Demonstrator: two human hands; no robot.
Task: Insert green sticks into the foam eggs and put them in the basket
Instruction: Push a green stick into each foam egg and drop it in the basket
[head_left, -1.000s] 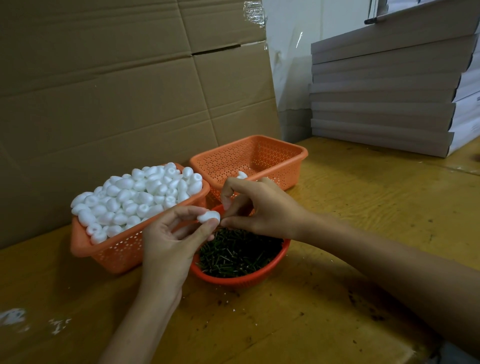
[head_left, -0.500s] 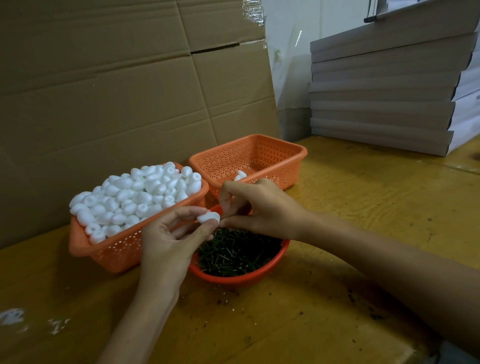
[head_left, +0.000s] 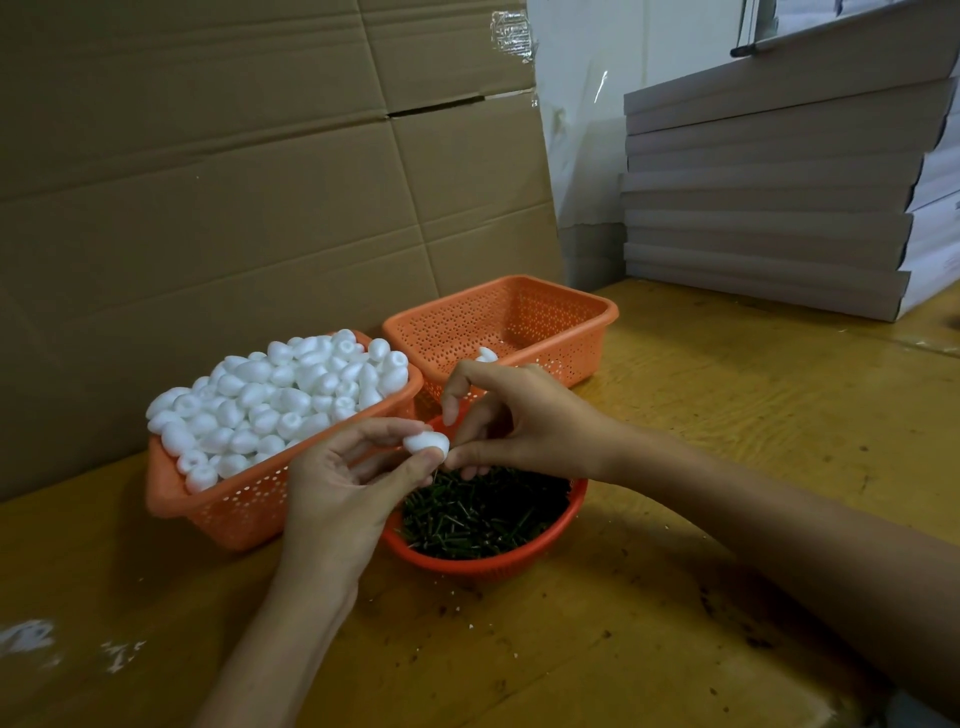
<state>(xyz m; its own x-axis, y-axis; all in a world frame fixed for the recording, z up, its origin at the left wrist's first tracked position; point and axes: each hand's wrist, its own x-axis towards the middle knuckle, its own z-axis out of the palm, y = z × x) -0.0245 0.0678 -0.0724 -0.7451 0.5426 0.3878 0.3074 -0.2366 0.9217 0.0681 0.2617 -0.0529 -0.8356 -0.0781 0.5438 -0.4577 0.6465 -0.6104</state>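
Pinching a foam egg (head_left: 427, 442) in my left hand (head_left: 343, 483) over the bowl (head_left: 519, 563) of green sticks (head_left: 483, 512) | right hand (head_left: 519, 421) fingertips closed at the egg's tip, on a stick or not I cannot tell | far basket (head_left: 571, 332) holds a lone egg (head_left: 487, 355)

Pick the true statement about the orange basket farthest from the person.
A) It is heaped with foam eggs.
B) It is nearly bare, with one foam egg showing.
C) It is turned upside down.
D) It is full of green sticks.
B: the far basket shows bare mesh and a single foam egg by its near wall. The heap of eggs fills the left basket, and the green sticks lie in the round bowl.
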